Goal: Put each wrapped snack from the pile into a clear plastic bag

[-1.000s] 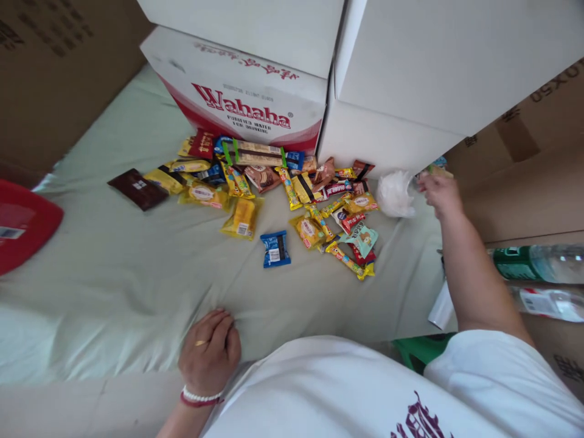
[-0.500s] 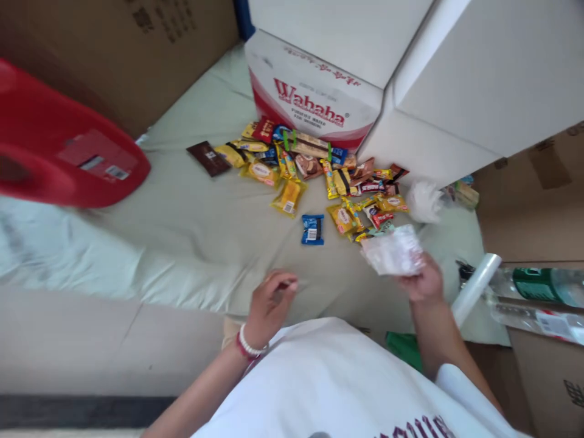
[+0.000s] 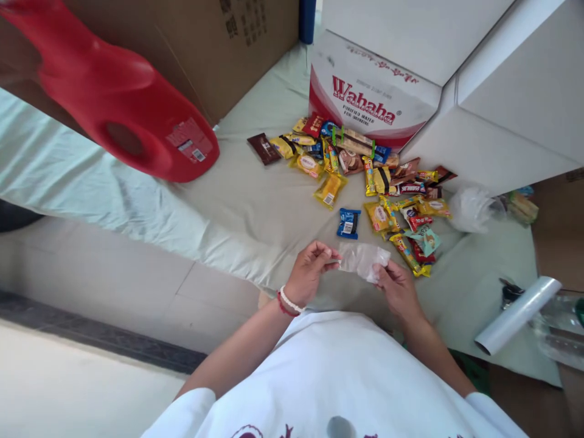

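Both hands hold a small clear plastic bag [image 3: 360, 258] stretched between them, low over the cloth near my body. My left hand [image 3: 311, 271] pinches its left end and wears a white and a red bracelet at the wrist. My right hand [image 3: 399, 289] grips the right end between thumb and fingers. Just beyond the bag lies a blue wrapped snack [image 3: 349, 223], apart from the others. Behind and to the right spreads a loose pile of wrapped snacks, among them a yellow packet [image 3: 330, 190], a mint-green packet [image 3: 426, 241] and a dark brown packet [image 3: 263, 149].
A Wahaba-style white and red carton [image 3: 369, 100] backs the pile. On the left stands a big red jug [image 3: 137, 115] before a brown box [image 3: 246, 61]. Crumpled clear plastic [image 3: 472, 208] sits right of the snacks. A plastic roll [image 3: 517, 315] lies near the right edge of the cloth [image 3: 255, 210].
My right hand has brought the bag leftward toward my body, and my left hand has taken hold of its other end. The view has shifted, so the scene appears further right.
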Available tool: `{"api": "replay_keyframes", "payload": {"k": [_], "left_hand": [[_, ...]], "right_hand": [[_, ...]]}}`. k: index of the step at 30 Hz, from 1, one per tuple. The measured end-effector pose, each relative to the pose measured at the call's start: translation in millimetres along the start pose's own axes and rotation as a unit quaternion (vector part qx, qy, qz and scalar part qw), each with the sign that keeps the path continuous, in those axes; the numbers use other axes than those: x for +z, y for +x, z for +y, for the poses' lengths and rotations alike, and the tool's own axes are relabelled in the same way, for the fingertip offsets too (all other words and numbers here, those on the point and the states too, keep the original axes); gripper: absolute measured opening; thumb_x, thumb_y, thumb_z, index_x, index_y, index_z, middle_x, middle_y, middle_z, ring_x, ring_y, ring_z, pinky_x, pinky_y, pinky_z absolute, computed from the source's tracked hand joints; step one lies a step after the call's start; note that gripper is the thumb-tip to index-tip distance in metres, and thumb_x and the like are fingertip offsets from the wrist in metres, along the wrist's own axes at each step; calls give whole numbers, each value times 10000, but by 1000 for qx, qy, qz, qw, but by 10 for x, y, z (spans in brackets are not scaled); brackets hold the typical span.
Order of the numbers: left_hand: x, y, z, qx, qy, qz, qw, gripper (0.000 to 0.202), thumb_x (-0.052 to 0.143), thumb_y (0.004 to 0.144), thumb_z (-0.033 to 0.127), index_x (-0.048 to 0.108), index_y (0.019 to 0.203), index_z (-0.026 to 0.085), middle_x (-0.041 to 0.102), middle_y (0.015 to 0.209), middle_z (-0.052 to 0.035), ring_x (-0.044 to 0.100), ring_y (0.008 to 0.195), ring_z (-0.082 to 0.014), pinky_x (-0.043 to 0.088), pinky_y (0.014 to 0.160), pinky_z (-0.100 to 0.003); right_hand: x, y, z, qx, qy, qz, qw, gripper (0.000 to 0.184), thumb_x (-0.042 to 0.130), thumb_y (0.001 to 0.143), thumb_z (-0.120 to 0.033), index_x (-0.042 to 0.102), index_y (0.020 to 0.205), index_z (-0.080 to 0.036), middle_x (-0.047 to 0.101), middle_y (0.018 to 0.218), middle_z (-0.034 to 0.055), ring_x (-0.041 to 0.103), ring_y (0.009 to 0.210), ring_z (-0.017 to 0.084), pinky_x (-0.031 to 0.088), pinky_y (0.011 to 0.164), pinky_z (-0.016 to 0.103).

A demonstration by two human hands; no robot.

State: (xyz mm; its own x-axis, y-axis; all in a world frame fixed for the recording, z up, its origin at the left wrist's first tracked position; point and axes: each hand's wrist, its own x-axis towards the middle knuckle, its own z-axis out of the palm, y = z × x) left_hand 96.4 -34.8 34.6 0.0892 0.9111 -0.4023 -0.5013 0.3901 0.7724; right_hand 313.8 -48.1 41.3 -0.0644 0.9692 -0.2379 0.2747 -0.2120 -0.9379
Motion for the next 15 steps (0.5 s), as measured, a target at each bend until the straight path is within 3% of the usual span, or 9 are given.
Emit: {"api": "replay_keyframes", "payload": {"k": [3,5,8,12,15], "left_hand": [[37,-72,35,-38,39,-65,996,495,715,787,659,591,839,183,669,904,-37,663,888,-183,555,817,-343],[111,-85,29,-17,118,-94,988,511,743,755,665,637,851,175,667,884,-35,636,873,-182,531,812,-322],[181,-54,-21,31,152,-57,986,463,787,735,604,618,764,174,626,770,-2,581,772,-149,489,774,-288],[120,-28,-58,11,54,-24,998,486,778,748,593,506,709,192,547,688,31,522,657,-115,433,653,-255],[74,-61,-41,52,119,-6,991,508,810,729,564,475,651,190,443,608,60,405,590,-85,332,584,-227]], "right_hand": [[36,-52,-42,-72,-92,-15,993,253,628,942,-459,674,860,-224,577,744,13,489,650,160,402,603,282],[100,-78,-125,-137,-167,-39,976,224,621,947,-402,670,815,-229,578,746,23,515,680,174,420,638,301],[171,-107,-196,-177,-183,-29,967,152,614,952,-355,697,889,-245,620,801,33,558,717,179,452,675,313],[142,-141,-90,-69,-59,34,995,206,651,936,-436,679,903,-234,594,743,11,528,648,159,436,605,287],[139,-147,-32,2,74,21,997,320,647,914,-549,655,963,-233,569,724,-6,498,613,145,428,559,265]]}}
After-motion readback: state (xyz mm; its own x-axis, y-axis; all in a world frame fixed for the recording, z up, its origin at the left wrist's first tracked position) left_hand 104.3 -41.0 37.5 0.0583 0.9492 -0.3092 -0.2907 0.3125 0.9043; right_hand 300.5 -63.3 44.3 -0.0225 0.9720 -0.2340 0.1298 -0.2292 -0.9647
